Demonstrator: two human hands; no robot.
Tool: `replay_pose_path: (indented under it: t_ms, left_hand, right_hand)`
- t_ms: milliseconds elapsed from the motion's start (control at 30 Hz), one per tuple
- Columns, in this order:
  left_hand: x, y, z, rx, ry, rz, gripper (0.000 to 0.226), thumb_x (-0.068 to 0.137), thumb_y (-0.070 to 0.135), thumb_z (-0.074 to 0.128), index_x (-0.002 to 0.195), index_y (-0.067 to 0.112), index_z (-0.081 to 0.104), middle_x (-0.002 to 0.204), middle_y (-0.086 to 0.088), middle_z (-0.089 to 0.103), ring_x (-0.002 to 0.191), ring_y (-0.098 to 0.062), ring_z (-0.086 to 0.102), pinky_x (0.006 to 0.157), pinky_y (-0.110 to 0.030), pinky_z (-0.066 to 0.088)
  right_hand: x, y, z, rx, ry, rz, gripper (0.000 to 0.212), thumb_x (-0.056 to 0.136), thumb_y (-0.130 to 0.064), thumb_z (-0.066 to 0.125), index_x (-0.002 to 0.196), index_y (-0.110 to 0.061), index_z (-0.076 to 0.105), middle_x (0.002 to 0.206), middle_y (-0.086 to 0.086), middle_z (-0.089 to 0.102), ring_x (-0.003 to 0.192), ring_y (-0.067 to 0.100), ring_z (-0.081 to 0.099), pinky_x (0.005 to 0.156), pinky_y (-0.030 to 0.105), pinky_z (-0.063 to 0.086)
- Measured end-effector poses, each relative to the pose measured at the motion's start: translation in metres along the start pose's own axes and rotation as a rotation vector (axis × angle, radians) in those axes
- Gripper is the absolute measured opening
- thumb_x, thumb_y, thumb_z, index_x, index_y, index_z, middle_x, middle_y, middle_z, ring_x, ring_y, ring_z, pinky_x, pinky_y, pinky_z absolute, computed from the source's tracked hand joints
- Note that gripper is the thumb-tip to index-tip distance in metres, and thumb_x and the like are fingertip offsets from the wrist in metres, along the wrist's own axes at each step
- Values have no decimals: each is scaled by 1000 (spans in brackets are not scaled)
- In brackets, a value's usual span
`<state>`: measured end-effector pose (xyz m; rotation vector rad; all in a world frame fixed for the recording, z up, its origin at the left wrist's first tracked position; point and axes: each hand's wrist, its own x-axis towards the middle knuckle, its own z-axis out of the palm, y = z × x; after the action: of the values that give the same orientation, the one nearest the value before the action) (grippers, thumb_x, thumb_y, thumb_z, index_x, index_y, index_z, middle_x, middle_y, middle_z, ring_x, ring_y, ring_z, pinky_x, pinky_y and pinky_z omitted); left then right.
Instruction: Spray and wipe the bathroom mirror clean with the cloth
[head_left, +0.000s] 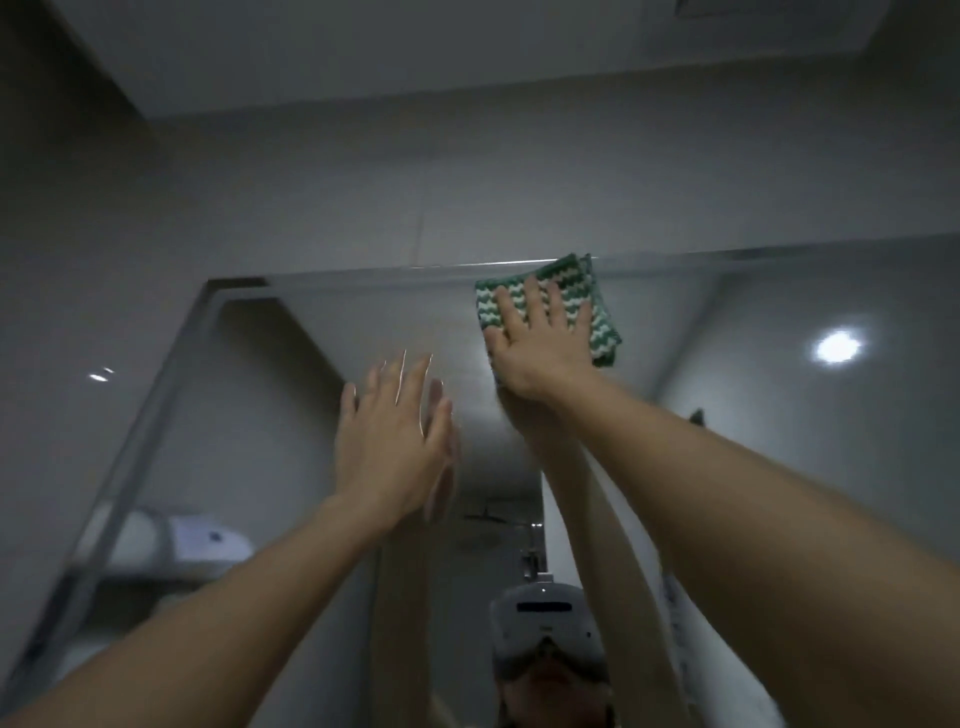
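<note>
The bathroom mirror (291, 405) fills the lower part of the view, its top edge running across the middle. A folded green-and-white cloth (597, 296) lies flat against the glass just under that top edge. My right hand (537, 343) presses the cloth to the mirror with straight, spread fingers. My left hand (392, 441) is raised lower and to the left, fingers straight, palm at the glass and holding nothing. Both arms reach upward and are reflected in the mirror. No spray bottle is in view.
Grey wall tiles (467, 197) and the ceiling lie above the mirror. The reflection shows a ceiling light (836, 347), a white fixture (208, 540) at lower left, a shower head (485, 517) and a person wearing a white headset (548, 623).
</note>
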<state>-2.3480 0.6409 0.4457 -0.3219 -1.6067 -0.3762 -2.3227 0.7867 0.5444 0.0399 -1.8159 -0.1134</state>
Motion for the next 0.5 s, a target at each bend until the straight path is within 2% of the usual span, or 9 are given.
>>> replay_pose_path:
  t_ms: [133,233,367,500]
  left_hand:
    - [1,-57,-13,8,13,-26,71,86,54,7,150,25,15,159,1,9,146,-16,4,117,-39,2]
    - [4,-85,-20,9,44,-34,60,96,51,14,151,25,15,159,2,9,146,-15,4,117,-37,2]
    - [18,-91,-25,-12,90,-85,55,100,45,21,151,24,15,159,1,11,146,-16,5,117,-39,3]
    - [35,-58,-21,-31,99,-82,56,100,45,21,151,24,13,159,1,9,146,-16,4,118,-40,2]
  right_hand:
    - [17,-76,13,-3,-8,-78,56,102,-46,12,153,-29,-5,159,5,-16,146,25,-16,110,55,-18]
    - [32,-117,17,-23,-39,-148,56,102,-45,11,153,-28,-6,158,5,-18,146,25,-16,110,55,-19]
    - [52,-128,10,-34,-68,-220,57,102,-48,13,153,-29,-5,159,4,-17,146,24,-15,111,54,-17]
    - [57,-113,4,-47,-90,-297,56,102,-49,15,153,-32,-2,160,-1,-14,147,20,-10,114,51,-15]
